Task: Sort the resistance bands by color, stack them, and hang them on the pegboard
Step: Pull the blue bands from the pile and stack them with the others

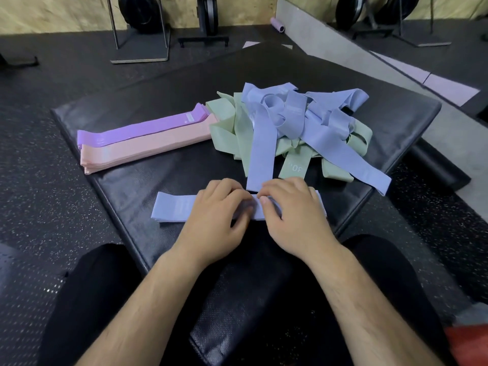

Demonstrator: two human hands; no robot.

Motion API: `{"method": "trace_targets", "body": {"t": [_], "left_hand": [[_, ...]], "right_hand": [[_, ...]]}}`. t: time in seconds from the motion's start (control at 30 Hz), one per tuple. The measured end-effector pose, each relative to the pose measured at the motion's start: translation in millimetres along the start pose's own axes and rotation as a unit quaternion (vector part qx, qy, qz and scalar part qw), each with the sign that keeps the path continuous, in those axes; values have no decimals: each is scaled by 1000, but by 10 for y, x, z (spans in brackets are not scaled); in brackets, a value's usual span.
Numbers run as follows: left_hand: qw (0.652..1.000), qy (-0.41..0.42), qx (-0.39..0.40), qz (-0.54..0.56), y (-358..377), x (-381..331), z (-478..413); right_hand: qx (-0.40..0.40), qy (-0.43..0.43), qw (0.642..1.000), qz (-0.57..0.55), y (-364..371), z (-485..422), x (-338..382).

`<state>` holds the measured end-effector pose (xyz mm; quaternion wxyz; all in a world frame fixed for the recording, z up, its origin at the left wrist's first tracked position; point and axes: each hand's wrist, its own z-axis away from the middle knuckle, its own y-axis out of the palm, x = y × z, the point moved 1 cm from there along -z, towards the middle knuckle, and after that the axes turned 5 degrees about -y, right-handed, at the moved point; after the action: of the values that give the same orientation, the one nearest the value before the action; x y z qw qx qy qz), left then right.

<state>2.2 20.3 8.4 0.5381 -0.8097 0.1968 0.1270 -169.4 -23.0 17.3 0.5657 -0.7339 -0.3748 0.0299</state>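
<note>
A flat stack of light blue bands (173, 210) lies across the near part of the black mat (148, 178). My left hand (216, 215) and my right hand (293, 215) both rest on top of it, fingers bent down onto the top band near its middle. Behind them sits a tangled heap of light blue bands (287, 114) and green bands (227, 130). To the left lie a neat pink stack (148, 146) and a purple stack (142, 129), side by side.
Weight plate racks (140, 27) and a pink foam roller (277, 24) stand on the dark floor at the back. My black-clad knees (87, 299) frame the mat's near edge. A grey concrete strip (396, 83) runs along the right.
</note>
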Motion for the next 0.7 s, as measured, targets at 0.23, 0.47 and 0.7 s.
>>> {"method": "trace_targets", "body": {"t": [0.23,0.47,0.7], "left_hand": [[999,-10,-8,29,-3,14,-3],[996,50,-57,56,-44,-21,7],[992,15,-91,92,-127,-68,56]], "right_hand": [[-26,-5,999,-45,-23,-10,-47],[-121,-136,976,-116,-64,6,34],[-83,-63,969,-224,-101,40,128]]}}
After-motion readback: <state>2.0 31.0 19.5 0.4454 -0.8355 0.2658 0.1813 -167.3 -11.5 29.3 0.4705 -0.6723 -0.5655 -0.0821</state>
